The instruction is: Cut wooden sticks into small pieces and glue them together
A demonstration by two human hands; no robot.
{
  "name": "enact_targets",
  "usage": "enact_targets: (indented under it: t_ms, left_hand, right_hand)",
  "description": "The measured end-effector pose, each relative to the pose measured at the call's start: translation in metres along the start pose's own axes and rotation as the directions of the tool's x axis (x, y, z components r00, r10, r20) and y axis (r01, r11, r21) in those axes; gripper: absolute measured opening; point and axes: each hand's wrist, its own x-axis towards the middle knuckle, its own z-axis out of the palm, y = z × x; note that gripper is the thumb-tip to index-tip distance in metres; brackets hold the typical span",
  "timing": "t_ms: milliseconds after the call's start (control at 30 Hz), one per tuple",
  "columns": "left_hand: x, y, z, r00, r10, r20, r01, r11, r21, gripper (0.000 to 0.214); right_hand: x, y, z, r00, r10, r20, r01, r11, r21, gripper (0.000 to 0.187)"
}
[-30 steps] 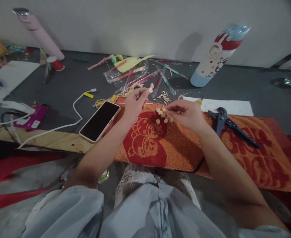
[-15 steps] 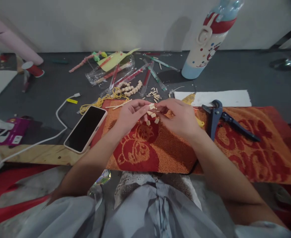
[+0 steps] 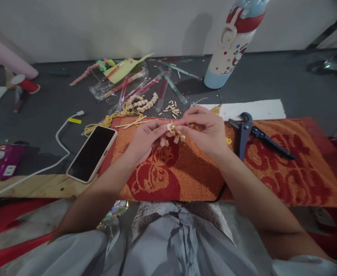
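My left hand pinches a cluster of small pale wooden pieces between thumb and fingers. More pieces of the cluster dangle beneath the fingertips, above the orange and red towel. From the other side, my right hand meets the cluster with thumb and forefinger pressed together. What lies between those right fingertips is too small to make out. Behind the hands are strings of notched wooden pieces and loose little wooden bits. Two thin sticks cross at the towel's back edge.
A phone and white cable lie left, near yellow cord. Blue-handled cutters rest on the towel at right. Behind stand a bottle and plastic-wrapped sticks. A red spool lies far left.
My right wrist has turned slightly, and its fingertips now press closer to the upper wooden piece. The cluster has tilted a little in my left hand. The whole view has shifted slightly.
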Motion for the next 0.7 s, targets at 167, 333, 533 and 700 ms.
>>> enact_targets:
  t_ms: [167,333,533,700]
  left_hand:
    - [0.0,-0.001,0.001,1.0,-0.017,0.01,0.017,1.0,-0.01,0.033]
    - [0.0,-0.001,0.0,1.0,0.008,-0.011,-0.008,1.0,-0.011,0.034]
    - [0.001,-0.002,0.001,0.997,0.068,-0.027,-0.068,0.998,0.015,0.033]
    - [0.001,-0.005,0.001,0.994,0.108,-0.034,-0.107,0.994,0.019,0.035]
  right_hand:
    - [-0.002,-0.006,0.003,1.0,0.022,0.001,-0.022,0.999,-0.025,0.006]
    - [-0.003,-0.013,0.002,0.989,0.145,0.011,-0.144,0.988,-0.048,0.012]
    - [-0.003,-0.009,0.006,0.954,0.299,0.025,-0.3,0.948,0.107,0.013]
    - [-0.003,-0.007,0.008,0.947,0.319,0.021,-0.318,0.932,0.174,0.01]
